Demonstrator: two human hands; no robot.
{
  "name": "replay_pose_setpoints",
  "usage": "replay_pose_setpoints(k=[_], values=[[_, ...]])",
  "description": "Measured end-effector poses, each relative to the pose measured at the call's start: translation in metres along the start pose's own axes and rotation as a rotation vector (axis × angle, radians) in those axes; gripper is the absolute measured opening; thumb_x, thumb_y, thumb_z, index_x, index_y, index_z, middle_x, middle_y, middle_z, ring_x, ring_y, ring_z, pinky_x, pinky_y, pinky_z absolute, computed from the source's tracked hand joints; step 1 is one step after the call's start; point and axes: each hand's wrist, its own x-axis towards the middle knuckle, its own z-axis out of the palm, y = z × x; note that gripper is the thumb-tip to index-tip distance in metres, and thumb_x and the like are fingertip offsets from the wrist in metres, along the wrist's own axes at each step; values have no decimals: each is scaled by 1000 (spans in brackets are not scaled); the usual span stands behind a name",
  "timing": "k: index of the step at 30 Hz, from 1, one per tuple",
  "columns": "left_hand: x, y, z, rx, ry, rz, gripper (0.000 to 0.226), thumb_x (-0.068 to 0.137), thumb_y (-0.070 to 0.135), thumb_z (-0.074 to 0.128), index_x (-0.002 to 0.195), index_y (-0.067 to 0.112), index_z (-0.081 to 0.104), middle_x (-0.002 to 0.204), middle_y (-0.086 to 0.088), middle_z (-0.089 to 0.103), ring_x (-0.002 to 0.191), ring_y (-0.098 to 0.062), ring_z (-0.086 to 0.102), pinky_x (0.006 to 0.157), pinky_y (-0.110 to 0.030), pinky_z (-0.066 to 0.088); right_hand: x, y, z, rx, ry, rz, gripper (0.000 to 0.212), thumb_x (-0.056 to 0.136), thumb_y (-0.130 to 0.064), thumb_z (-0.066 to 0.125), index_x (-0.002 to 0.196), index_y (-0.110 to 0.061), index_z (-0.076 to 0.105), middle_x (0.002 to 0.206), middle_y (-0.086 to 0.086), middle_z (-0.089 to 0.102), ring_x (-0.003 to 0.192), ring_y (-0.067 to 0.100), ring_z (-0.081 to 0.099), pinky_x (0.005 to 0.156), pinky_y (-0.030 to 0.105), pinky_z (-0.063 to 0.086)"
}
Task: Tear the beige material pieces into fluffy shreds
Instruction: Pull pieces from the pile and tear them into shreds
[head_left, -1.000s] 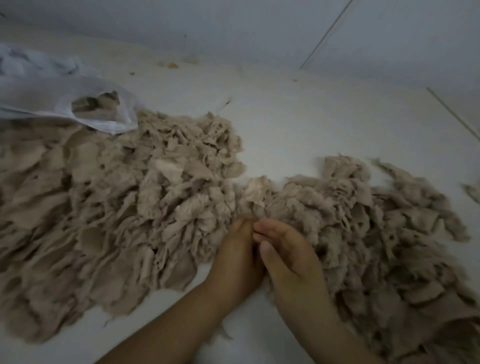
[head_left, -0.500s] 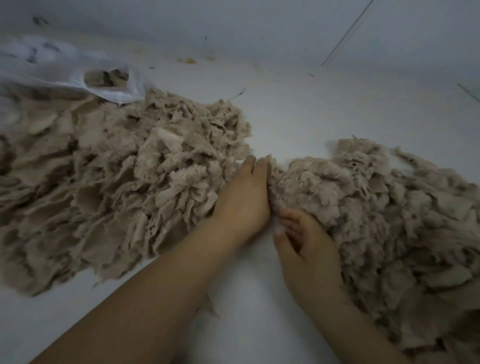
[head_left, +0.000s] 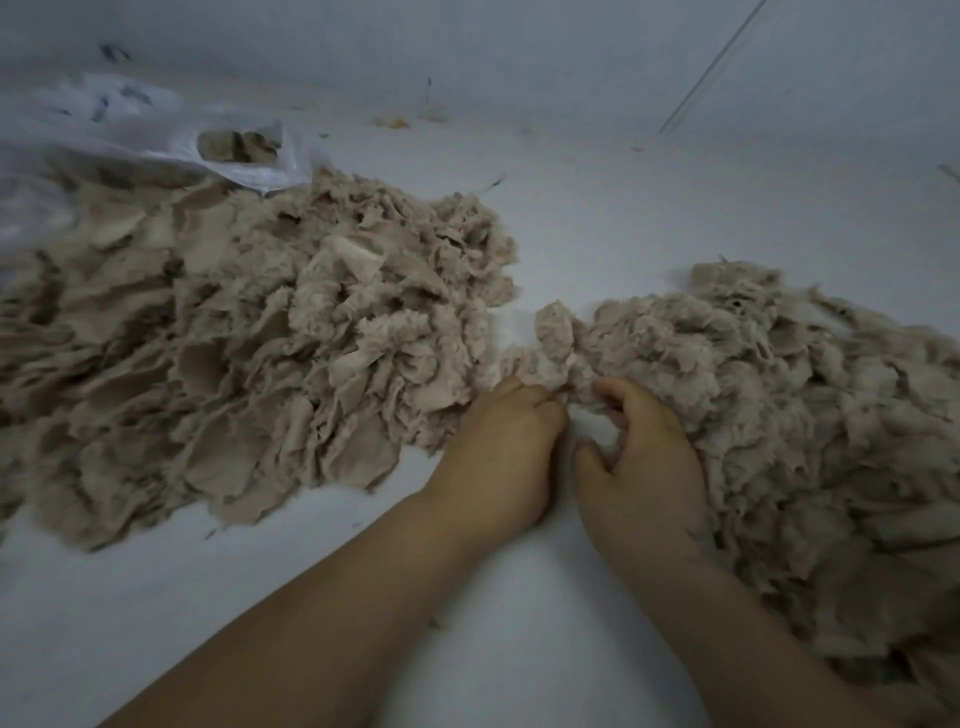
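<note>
Hands, two, bare, forearms entering from the bottom edge. Left hand (head_left: 498, 457): fingers curled, pinching the near edge of a beige material piece (head_left: 556, 343). Right hand (head_left: 641, 457): fingers curled, gripping the same crumpled piece from its other side; thumb apart from the fingers and lying low. Both hands sit close together, knuckles nearly touching.

Beige material piece, one, soft and wrinkled: held between the two hands, standing up just beyond the fingertips, in the gap between the two heaps.

Heaps of beige material, two. Large left heap of flat, flaky beige pieces (head_left: 249, 353): spreads from the left edge to just beside the left hand. Right heap of fluffier beige shreds (head_left: 769, 395): spreads from the right hand to the right edge and down toward the lower right corner; the right hand's back rests against it.

Translucent white plastic bag, one (head_left: 156, 135): upper left, behind the left heap, touching it; more beige pieces show through its opening.

White surface, one (head_left: 597, 218): carries everything; small dark specks and loose fibres lie scattered on it.
</note>
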Motion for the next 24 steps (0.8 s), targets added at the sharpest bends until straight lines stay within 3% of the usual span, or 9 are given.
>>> replay_pose_setpoints(k=[3,5,7,10,13,15,19,22,24], values=[[-7,2,-2,-161,90,-41,20,82,2,51,97,2,64,88,-14,61,81,-31,52,70,-44,44,1,0,0,-43,14,-26,48,82,-10,67,128,-22,59,126,0,56,112,15,56,88,14,35],[-3,1,-1,-118,166,-134,36,86,8,53,122,3,56,105,-16,55,84,-32,54,64,-40,45,0,-1,2,-82,-4,-65,45,82,-10,67,125,-20,61,122,-1,55,110,15,55,91,18,36],[4,-3,0,-13,136,-285,48,92,18,56,137,6,44,123,-14,46,91,-31,55,65,-35,42,-1,0,3,-114,-7,-91,42,81,-10,67,121,-20,62,118,0,54,106,15,53,89,17,34],[6,-5,1,47,18,-207,21,93,19,53,110,12,62,112,-6,49,90,-29,57,69,-37,46,0,1,4,-117,-25,-115,44,80,-12,67,123,-24,62,118,0,54,106,16,55,89,21,38],[-2,-5,2,-144,91,-10,15,88,10,54,88,7,69,87,-8,57,77,-27,56,61,-37,46,2,4,4,-125,-91,-120,59,81,-16,67,138,-27,56,129,0,55,115,17,55,94,22,39],[-5,-4,0,-284,172,18,15,90,7,57,81,5,68,80,-7,58,73,-21,55,64,-34,46,4,5,6,-113,-109,-146,58,81,-17,64,138,-25,57,130,1,56,115,15,55,95,18,36],[-4,-5,0,-522,226,-173,15,91,6,63,75,5,61,70,-5,58,64,-13,51,61,-28,42,8,6,9,-73,-9,-217,31,81,-28,54,105,-18,71,102,-1,65,86,3,50,73,7,33],[-2,-4,-2,-903,229,-358,18,94,-3,54,76,-2,51,67,-18,53,57,-21,49,54,-31,41,13,11,7,-55,-20,-168,11,83,-23,67,91,-25,73,83,-8,68,73,5,58,60,10,37],[-2,-4,-2,-1114,260,-433,17,94,-8,48,78,-9,46,68,-23,53,54,-24,53,49,-27,46,16,16,4,-61,-13,-142,14,80,-14,74,84,-26,74,77,-11,68,70,6,60,58,7,40]])
